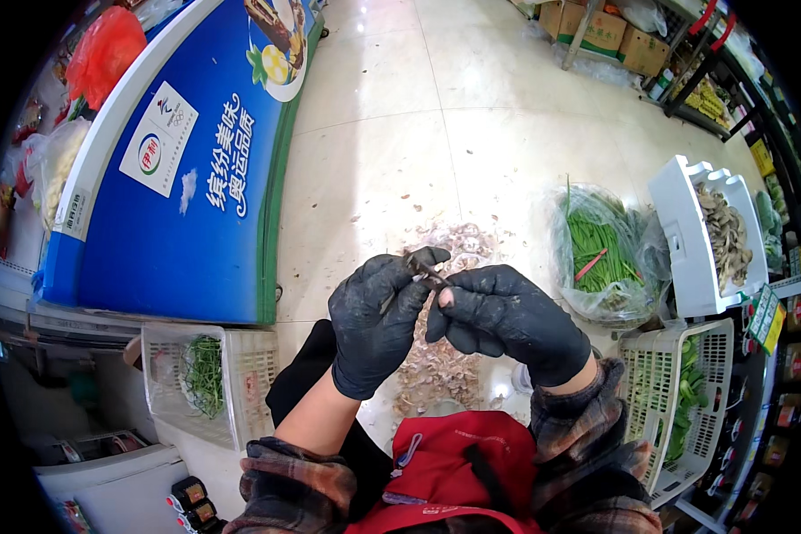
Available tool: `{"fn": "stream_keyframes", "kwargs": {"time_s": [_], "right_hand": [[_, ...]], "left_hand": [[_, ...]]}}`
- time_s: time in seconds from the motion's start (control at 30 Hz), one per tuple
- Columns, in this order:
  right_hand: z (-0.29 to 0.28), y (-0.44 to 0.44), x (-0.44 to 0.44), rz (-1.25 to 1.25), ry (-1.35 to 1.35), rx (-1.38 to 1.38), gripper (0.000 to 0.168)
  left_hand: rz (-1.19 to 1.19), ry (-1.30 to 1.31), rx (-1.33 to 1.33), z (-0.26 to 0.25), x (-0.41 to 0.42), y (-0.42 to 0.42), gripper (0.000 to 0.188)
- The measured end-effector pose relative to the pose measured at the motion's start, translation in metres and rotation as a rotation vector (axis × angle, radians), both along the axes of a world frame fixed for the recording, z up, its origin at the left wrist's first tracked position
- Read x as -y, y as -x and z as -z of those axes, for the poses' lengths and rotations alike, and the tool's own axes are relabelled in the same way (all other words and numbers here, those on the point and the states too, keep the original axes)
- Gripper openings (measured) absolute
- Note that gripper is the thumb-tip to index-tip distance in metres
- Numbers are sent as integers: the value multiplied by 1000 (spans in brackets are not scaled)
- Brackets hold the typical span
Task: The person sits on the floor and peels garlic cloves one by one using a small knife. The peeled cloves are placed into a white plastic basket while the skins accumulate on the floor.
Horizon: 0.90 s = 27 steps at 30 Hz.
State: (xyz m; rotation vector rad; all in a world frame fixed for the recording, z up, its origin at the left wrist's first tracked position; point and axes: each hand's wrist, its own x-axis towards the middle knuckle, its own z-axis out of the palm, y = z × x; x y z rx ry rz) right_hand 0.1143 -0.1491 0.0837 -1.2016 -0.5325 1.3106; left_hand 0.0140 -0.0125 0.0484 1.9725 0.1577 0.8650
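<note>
In black gloves, my left hand [380, 320] and my right hand [514, 320] meet in front of me, above a heap of brownish scraps [440, 374] on the floor. Between their fingertips is a small, dark, thin item [428, 274]; its kind is unclear. The left fingers pinch its upper-left end, and the right thumb and forefinger touch its lower-right end. A fingertip shows through the torn right glove. A red apron [464, 454] covers my lap.
A blue freezer cabinet [187, 253] stands left. A plastic crate [250, 387] of greens is lower left. At right are a clear bag of green stalks [597, 253], a white foam box [684, 247] of mushrooms and a crate [641, 400] of green vegetables. Shelving lines the far right.
</note>
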Motion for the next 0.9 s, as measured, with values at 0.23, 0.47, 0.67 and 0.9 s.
{"fn": "stream_keyframes", "kwargs": {"time_s": [0.23, 0.47, 0.67, 0.9], "right_hand": [[8, 5, -5, -50, -91, -179, 34], [11, 10, -5, -101, -205, -396, 34], [7, 11, -5, -60, -171, -273, 33], [6, 15, -2, 6, -195, -388, 32]], "left_hand": [[-41, -105, 9, -8, 2, 8, 5], [-38, -79, 94, -7, 7, 7, 11], [-31, -28, 144, -6, 5, 7, 15], [-75, 408, 64, -15, 5, 10, 16]]}}
